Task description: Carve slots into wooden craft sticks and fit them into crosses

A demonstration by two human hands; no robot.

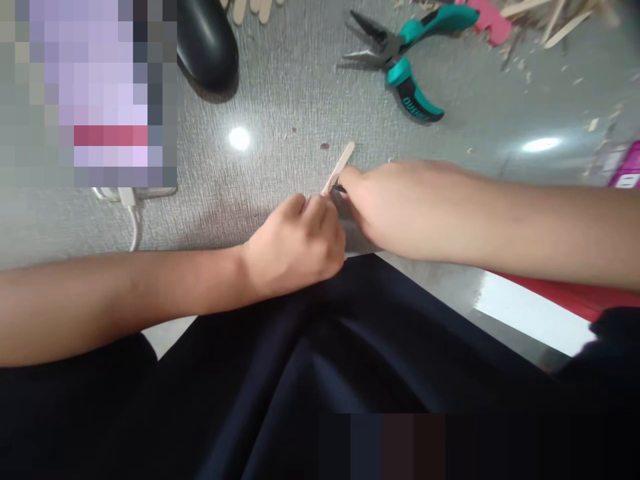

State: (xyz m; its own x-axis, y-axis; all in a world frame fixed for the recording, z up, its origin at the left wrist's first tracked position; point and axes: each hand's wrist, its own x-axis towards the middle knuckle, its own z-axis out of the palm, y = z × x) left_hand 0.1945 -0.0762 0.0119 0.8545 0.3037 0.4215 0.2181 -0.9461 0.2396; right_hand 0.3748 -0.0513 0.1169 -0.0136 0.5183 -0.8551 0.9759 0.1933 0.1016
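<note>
A pale wooden craft stick [341,164] lies slanted on the grey tabletop [280,113], its near end under my fingers. My left hand [295,243] is curled into a loose fist, its fingertips pinching the stick's near end. My right hand [395,207] comes in from the right with fingers closed around a small dark thing I cannot make out, pressed against the stick just beside my left fingertips. Both forearms rest over my dark clothing at the table's near edge.
Teal-handled pliers [400,57] lie open at the back. A black rounded object [207,43] stands back left. More craft sticks and wood scraps [545,23] litter the back right, beside a pink piece [487,20]. A white cable [131,210] lies left.
</note>
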